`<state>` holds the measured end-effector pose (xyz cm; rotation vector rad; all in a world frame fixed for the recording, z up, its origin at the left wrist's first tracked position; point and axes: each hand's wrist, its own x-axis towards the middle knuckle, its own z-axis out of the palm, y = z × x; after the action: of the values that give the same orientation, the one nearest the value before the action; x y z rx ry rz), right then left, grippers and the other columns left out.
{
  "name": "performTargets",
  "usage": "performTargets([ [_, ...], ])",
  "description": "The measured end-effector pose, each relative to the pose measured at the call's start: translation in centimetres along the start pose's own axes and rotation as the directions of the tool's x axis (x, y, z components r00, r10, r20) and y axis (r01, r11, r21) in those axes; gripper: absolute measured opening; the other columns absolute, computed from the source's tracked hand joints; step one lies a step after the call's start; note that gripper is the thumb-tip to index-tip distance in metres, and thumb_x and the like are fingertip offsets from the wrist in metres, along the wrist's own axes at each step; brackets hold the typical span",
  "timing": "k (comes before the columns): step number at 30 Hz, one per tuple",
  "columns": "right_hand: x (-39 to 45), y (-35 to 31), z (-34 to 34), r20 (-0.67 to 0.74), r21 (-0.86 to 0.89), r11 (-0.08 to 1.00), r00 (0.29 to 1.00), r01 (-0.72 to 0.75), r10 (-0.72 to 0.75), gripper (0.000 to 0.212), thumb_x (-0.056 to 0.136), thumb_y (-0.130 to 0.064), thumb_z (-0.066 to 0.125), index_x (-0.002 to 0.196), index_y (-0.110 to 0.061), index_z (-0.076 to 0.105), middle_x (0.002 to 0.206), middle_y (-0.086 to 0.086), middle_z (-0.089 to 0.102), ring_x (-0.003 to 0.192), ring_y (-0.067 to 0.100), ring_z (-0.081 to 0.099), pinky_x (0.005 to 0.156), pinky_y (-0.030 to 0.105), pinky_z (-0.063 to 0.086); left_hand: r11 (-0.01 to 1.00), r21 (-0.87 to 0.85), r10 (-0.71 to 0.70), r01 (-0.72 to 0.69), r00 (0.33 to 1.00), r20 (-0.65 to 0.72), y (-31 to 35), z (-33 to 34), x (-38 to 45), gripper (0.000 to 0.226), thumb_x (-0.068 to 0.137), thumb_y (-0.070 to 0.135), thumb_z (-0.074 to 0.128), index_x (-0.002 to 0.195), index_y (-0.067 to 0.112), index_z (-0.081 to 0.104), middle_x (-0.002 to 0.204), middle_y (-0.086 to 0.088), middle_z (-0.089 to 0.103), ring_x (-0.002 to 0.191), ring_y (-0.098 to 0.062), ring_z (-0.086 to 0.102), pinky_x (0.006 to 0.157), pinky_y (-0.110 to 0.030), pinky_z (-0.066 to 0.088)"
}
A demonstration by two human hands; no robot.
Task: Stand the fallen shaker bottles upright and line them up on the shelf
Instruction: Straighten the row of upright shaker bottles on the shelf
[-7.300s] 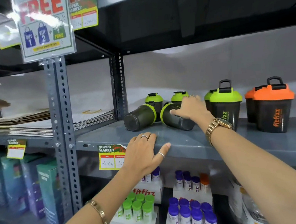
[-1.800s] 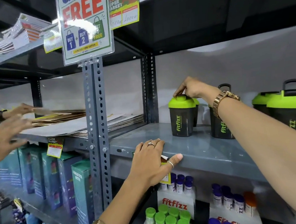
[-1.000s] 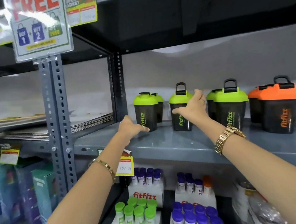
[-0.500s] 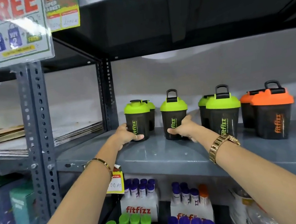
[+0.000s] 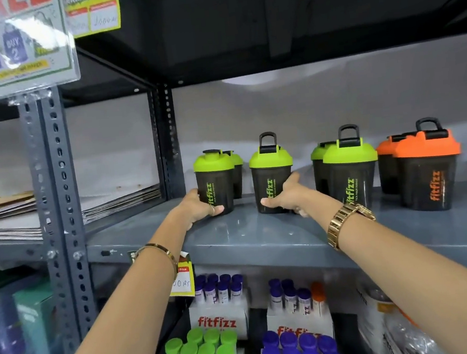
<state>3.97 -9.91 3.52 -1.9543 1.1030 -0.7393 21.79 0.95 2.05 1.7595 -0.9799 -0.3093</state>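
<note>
Dark shaker bottles stand upright on the grey shelf (image 5: 261, 239). My left hand (image 5: 198, 207) wraps the base of the leftmost green-lidded shaker (image 5: 215, 181), with another green-lidded one (image 5: 237, 173) close behind it. My right hand (image 5: 288, 195) grips the lower part of the second green-lidded shaker (image 5: 271, 179). Further right stand a green-lidded pair, the front one (image 5: 350, 177) with its handle up. At the far right is an orange-lidded pair, its front shaker (image 5: 425, 169) nearest me.
A perforated steel upright (image 5: 57, 193) borders the shelf on the left, with stacked papers (image 5: 120, 200) beyond it. A promo sign (image 5: 19, 54) hangs above. Below the shelf sit boxes of small bottles with green caps (image 5: 203, 351) and purple caps (image 5: 294, 348).
Earlier two shakers lay on their sides; they now stand upright. Over the last second both hands came down onto the two leftmost front shakers and closed around their bases.
</note>
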Motion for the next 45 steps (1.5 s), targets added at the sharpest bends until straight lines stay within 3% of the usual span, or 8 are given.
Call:
performTargets([
  [2, -0.7, -0.1, -0.3, 0.011, -0.016, 1.000, 1.000, -0.003, 0.003, 0.116, 0.078, -0.026, 0.075, 0.148, -0.005, -0.016, 0.141, 0.014, 0.038, 0.103, 0.026, 0.053, 0.074, 0.032, 0.038, 1.000, -0.006, -0.004, 0.004, 1.000, -0.007, -0.2, -0.2, -0.1, 0.083, 0.072, 0.010, 0.080, 0.137, 0.005, 0.030, 0.137, -0.011, 0.046, 0.123, -0.026, 0.044, 0.099, -0.034, 0.036],
  [9, -3.7, 0.8, -1.6, -0.013, -0.151, 0.988, 0.999, 0.028, -0.030, 0.092, 0.077, -0.020, 0.075, 0.144, 0.004, 0.016, 0.146, 0.024, 0.034, 0.133, 0.038, 0.038, 0.106, 0.041, 0.037, 0.899, 0.424, 0.226, -0.111, 0.946, -0.232, 0.9, 0.7, -2.7, 0.122, 0.066, 0.048, 0.079, 0.146, 0.009, -0.004, 0.157, -0.013, -0.003, 0.142, -0.030, -0.010, 0.113, -0.055, -0.001],
  [19, -7.0, 3.9, -5.8, -0.429, -0.089, 0.940, 0.839, 0.329, -0.335, 0.044, 0.078, -0.002, 0.070, 0.119, -0.005, 0.053, 0.121, 0.014, 0.060, 0.107, 0.033, 0.061, 0.095, 0.040, 0.047, 0.458, 0.684, 0.861, -0.568, 0.476, -0.181, 4.6, 5.0, -5.6, 0.055, 0.073, 0.010, 0.075, 0.121, -0.004, 0.051, 0.133, -0.025, 0.049, 0.128, -0.043, 0.038, 0.106, -0.053, 0.032],
  [23, -7.8, 5.0, -9.4, -0.615, -0.266, 0.893, 0.649, 0.364, -0.448, 0.025, 0.083, -0.001, 0.060, 0.107, -0.008, 0.059, 0.104, 0.010, 0.065, 0.100, 0.028, 0.060, 0.083, 0.031, 0.041, 0.504, 0.496, 0.856, -0.707, 0.487, -0.175, 7.3, 8.6, -7.1, 0.048, 0.077, 0.006, 0.069, 0.121, -0.001, 0.050, 0.125, -0.021, 0.053, 0.116, -0.037, 0.048, 0.098, -0.034, 0.035],
  [28, -8.3, 7.5, -13.9, -0.730, -0.408, 0.862, 0.459, 0.301, -0.506, 0.030, 0.078, -0.004, 0.061, 0.106, 0.000, 0.051, 0.112, 0.020, 0.055, 0.104, 0.037, 0.050, 0.085, 0.034, 0.036, 0.680, 0.211, 0.731, -0.702, 0.669, -0.132, 9.9, 13.1, -8.1, 0.067, 0.081, 0.019, 0.070, 0.136, 0.009, 0.034, 0.136, -0.012, 0.044, 0.120, -0.028, 0.045, 0.095, -0.032, 0.035],
  [32, -7.7, 9.4, -16.2, -0.748, -0.379, 0.916, 0.541, 0.128, -0.385, 0.063, 0.072, -0.013, 0.073, 0.123, 0.003, 0.038, 0.130, 0.023, 0.041, 0.118, 0.041, 0.039, 0.097, 0.040, 0.034, 0.873, -0.009, 0.487, -0.488, 0.871, 0.058, 11.6, 15.8, -8.1, 0.104, 0.071, 0.020, 0.082, 0.145, 0.006, 0.010, 0.145, -0.018, 0.031, 0.133, -0.028, 0.029, 0.105, -0.035, 0.028],
  [38, -6.6, 10.9, -17.3, -0.652, -0.085, 0.989, 0.744, 0.121, -0.147, 0.103, 0.066, -0.014, 0.084, 0.141, -0.002, 0.014, 0.144, 0.024, 0.025, 0.133, 0.039, 0.029, 0.107, 0.044, 0.032, 0.977, -0.038, 0.214, -0.211, 0.946, 0.245, 12.5, 18.2, -6.5, 0.125, 0.065, 0.012, 0.085, 0.145, 0.009, -0.011, 0.151, -0.016, 0.022, 0.137, -0.029, 0.023, 0.110, -0.038, 0.026],
  [45, -5.3, 11.6, -17.5, -0.538, 0.025, 1.000, 0.843, 0.003, 0.011, 0.080, 0.076, -0.018, 0.077, 0.131, -0.002, 0.021, 0.135, 0.024, 0.044, 0.124, 0.041, 0.045, 0.100, 0.044, 0.040, 0.984, -0.071, 0.175, -0.164, 0.961, 0.214, 11.8, 19.5, -5.1, 0.085, 0.065, 0.010, 0.085, 0.128, 0.005, 0.028, 0.130, -0.012, 0.049, 0.118, -0.027, 0.047, 0.096, -0.033, 0.040],
])
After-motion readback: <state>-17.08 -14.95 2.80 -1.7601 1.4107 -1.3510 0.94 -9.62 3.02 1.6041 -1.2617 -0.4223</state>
